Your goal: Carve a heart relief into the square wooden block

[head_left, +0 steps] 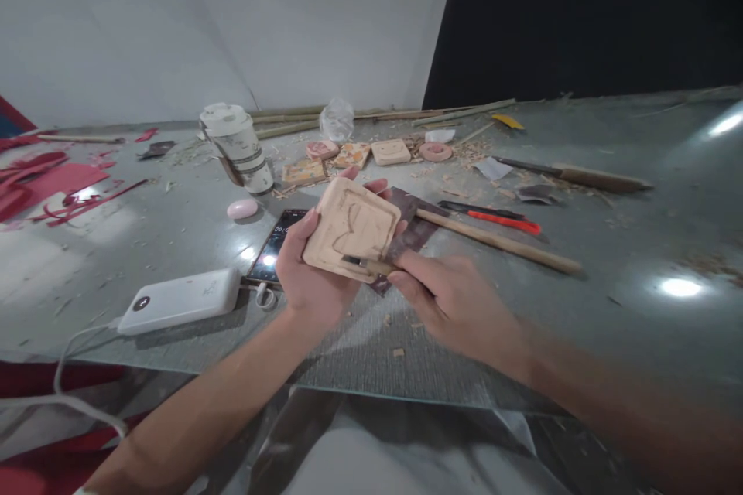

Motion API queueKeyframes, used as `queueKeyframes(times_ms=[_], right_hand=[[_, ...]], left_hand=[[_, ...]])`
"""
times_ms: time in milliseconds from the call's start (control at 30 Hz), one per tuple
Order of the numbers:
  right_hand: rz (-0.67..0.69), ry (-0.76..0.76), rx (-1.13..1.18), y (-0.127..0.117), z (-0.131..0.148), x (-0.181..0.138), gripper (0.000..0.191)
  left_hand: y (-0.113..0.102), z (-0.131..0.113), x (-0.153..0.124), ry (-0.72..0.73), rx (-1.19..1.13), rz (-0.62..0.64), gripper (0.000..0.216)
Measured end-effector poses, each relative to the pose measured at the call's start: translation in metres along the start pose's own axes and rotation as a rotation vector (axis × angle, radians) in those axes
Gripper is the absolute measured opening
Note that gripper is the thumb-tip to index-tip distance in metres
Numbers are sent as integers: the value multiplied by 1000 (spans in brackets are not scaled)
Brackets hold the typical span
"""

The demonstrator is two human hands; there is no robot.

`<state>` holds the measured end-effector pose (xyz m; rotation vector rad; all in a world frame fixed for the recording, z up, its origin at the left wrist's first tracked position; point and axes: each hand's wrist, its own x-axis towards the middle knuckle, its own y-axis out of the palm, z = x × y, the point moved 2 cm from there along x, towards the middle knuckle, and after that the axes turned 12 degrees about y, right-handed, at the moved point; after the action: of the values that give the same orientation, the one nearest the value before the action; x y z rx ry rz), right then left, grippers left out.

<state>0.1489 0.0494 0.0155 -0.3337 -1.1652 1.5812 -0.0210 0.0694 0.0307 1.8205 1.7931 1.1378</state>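
Phone (272, 249) screen: pale digits, too blurred to read. Power bank (179, 300) mark illegible.

Cannot read the phone (272, 247) screen: too small, and half covered by the left hand (310, 278) and the wooden block (351, 228). See only the tip of the thin tool (363, 264) inside the blurred right hand (458, 305). Lose the white cable (58, 375) and red scraps (35, 186) at the left edge.
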Motion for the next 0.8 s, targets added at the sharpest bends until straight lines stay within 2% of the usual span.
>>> queueKeyframes(times_ms=[233,533,800], right_hand=[[19,14,-16,3,-1,-3,32],[-68,-106,-72,8,-4,-6,32],[-38,-90,-47,8,-2,-7,28]], left_hand=[[0,3,-5,27,-44,29,51],[3,6,-9,-3,-11,-25,53],[1,9,-12,30,1,-25,52]])
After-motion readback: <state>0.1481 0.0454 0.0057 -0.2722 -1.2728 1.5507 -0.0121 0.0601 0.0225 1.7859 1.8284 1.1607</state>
